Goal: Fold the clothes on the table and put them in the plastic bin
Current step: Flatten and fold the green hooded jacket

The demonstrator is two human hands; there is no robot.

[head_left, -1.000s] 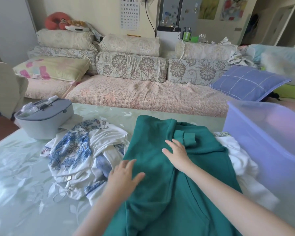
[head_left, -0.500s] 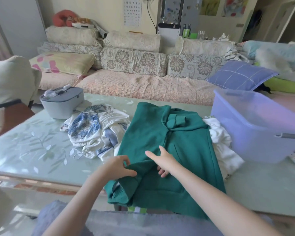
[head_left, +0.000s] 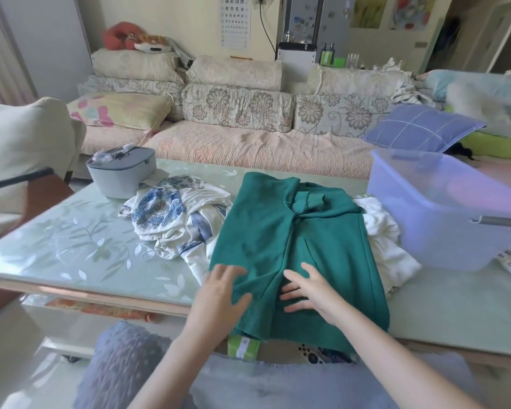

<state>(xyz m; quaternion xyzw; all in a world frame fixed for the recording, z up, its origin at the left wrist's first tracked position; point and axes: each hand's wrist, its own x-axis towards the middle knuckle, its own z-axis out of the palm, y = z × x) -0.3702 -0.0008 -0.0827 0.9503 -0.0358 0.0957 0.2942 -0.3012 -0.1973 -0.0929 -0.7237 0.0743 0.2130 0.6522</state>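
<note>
A green sweatshirt (head_left: 281, 231) lies partly folded in the middle of the table, sleeves crossed over its upper part, its hem hanging over the near edge. My left hand (head_left: 222, 293) rests flat with spread fingers on the hem's left side. My right hand (head_left: 310, 290) lies flat on the hem to the right of it. A blue-and-white patterned garment (head_left: 171, 219) is crumpled to the left of the sweatshirt. A white garment (head_left: 387, 246) shows from under its right side. The translucent purple plastic bin (head_left: 443, 208) stands at the right.
A grey lidded box (head_left: 121, 175) sits at the table's (head_left: 71, 246) back left. A sofa with cushions runs behind the table. A pale chair stands at the left. Boxes lie on the shelf under the table.
My left hand let go of the pinched lower-left fabric and now lies flat on it. My right hand moved down toward the hem. The camera view pulled back.
</note>
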